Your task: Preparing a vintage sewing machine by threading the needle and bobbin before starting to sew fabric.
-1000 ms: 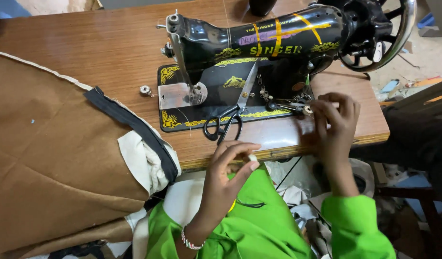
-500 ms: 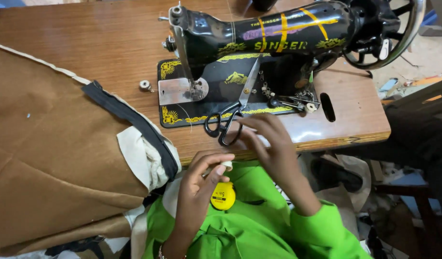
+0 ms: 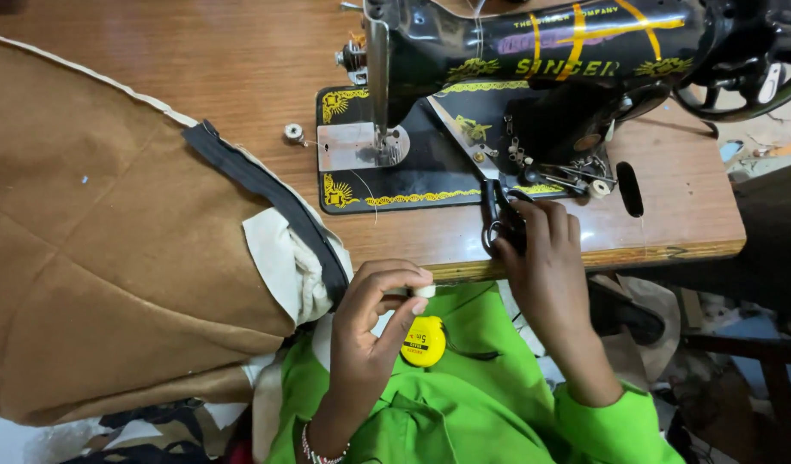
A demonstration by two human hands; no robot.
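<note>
The right hand (image 3: 546, 258) lies on the front edge of the wooden sewing table (image 3: 198, 77), fingers curled into the dark loop handles of a pair of steel scissors (image 3: 486, 176) whose long blades run up and to the left across the black, gold-decorated sewing machine (image 3: 533, 60) bed. The scissors look stiff, fairly heavy and sharp at the tip, so the loops are the sensible place to grip them, and they sit directly under the fingertips. The left hand (image 3: 370, 331), held over the green garment on the lap, pinches a small white bobbin-like spool (image 3: 424, 291) between thumb and forefinger; it looks light, hard and smooth, easy to drop. A round yellow tape measure (image 3: 423, 341) rests just below that hand, and brown cloth (image 3: 112, 258) with a black strip lies well to the left.
</note>
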